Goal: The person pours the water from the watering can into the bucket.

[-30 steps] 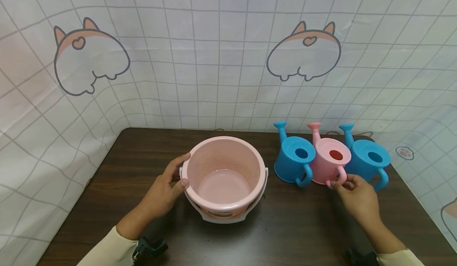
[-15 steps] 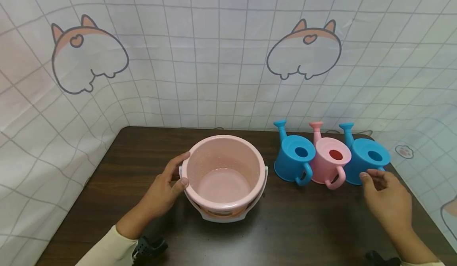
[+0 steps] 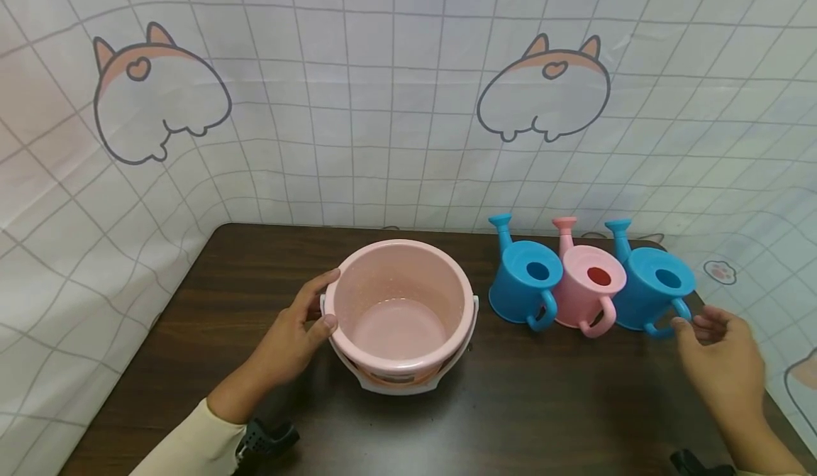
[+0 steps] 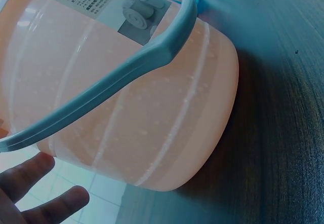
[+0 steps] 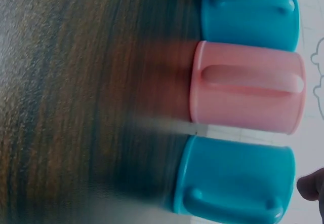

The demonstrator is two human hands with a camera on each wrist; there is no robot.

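A pale pink bucket (image 3: 408, 291) stands upright on the dark wooden table (image 3: 530, 405). My left hand (image 3: 287, 348) touches its left side, thumb and index finger at the rim. In the left wrist view, two fairly straight fingers (image 4: 66, 203) lie by the bucket's wall. To the right stand three watering cans side by side: a blue can (image 3: 520, 284), a pink can (image 3: 590, 284) and another blue can (image 3: 657, 284). My right hand (image 3: 727, 355) is beside the last one's handle, fingers loosely bent and holding nothing. A fingertip (image 5: 310, 185) shows near that can's top in the right wrist view.
A light-coloured handle (image 4: 147, 59) hangs against the bucket's outside, below a printed label (image 4: 101, 1). Behind the table hangs a white gridded cloth (image 3: 370, 107) with cartoon animal prints, which also covers both sides.
My right hand has left the pink watering can's handle and moved right, past the front of the right blue can to beside its handle. The left hand and bucket stay put.
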